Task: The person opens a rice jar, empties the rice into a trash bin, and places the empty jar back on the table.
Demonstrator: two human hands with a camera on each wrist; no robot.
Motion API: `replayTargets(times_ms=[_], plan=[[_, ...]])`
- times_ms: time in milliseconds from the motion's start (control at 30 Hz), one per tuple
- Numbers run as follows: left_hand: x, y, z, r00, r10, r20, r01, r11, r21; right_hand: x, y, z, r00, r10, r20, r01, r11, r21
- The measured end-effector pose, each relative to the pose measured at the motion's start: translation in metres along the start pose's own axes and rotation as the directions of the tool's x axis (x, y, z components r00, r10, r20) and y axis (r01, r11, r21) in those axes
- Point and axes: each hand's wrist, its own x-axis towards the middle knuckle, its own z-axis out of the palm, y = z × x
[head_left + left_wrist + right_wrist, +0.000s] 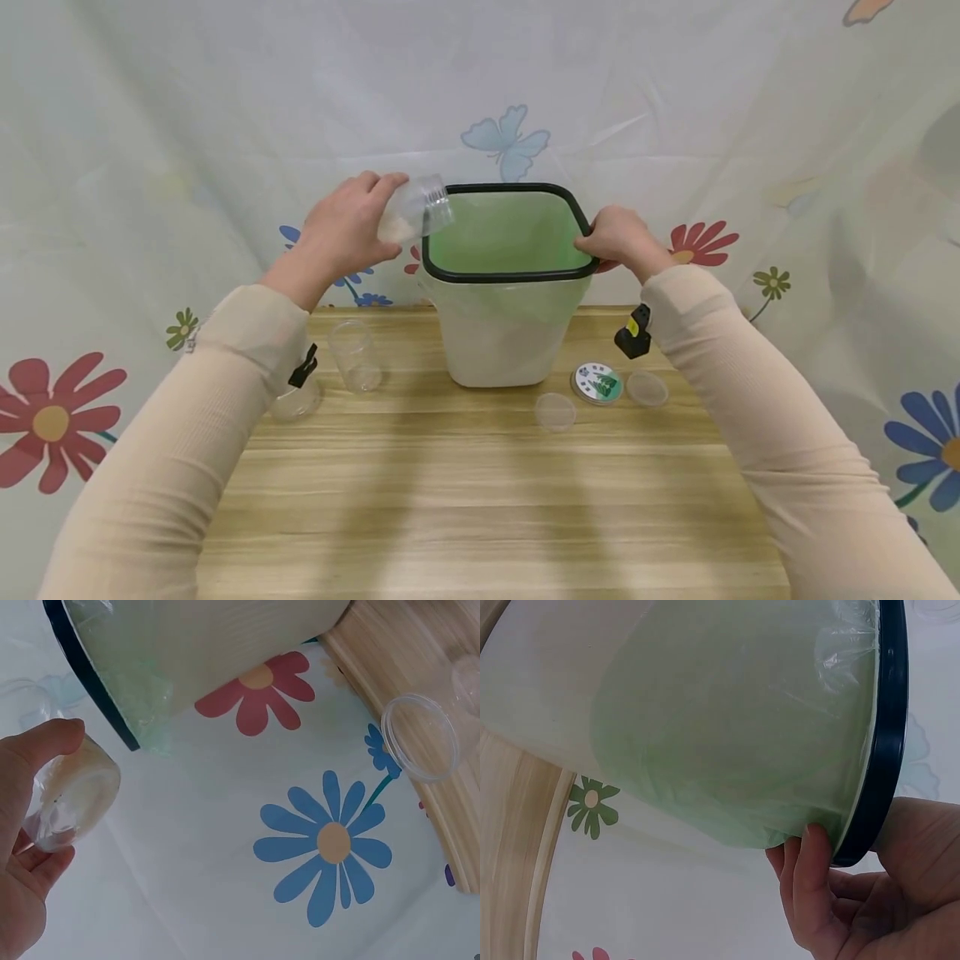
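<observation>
My left hand [341,225] holds a clear plastic jar [408,208] by its sides, tipped with its mouth toward the left rim of a white trash bin [502,333]. Pale contents lie inside the jar; what exactly they are I cannot tell. In the left wrist view the jar's rounded base [79,799] faces the camera. A black ring [510,277] runs around the bin's top, over a green plastic liner [495,237]. At the right rim, my right hand [618,237] grips the ring, its thumb at the top and fingers outside against the liner, as the right wrist view shows.
Two clear jars stand left of the bin: a tall one [352,354] and another [296,404] partly behind my left sleeve. To the right, a printed round lid [597,383] lies between two translucent lids, one nearer [555,412], one farther right [647,388]. A flowered curtain [360,100] hangs behind the table.
</observation>
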Motion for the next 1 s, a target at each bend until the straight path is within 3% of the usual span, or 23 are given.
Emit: replayTargets(times_ms=[400,1000], plan=[[0.006,0.007,-0.002,0.999,0.049,0.020,-0.050,0.998,0.032,-0.002,-0.001,0.000,1.000,0.020,0.013,-0.020,1.000,0.016],[0.012,0.014,-0.007,0.990,0.139,0.005,-0.138,0.977,0.164,-0.002,-0.005,0.001,0.998,0.050,0.026,-0.052,0.998,0.046]])
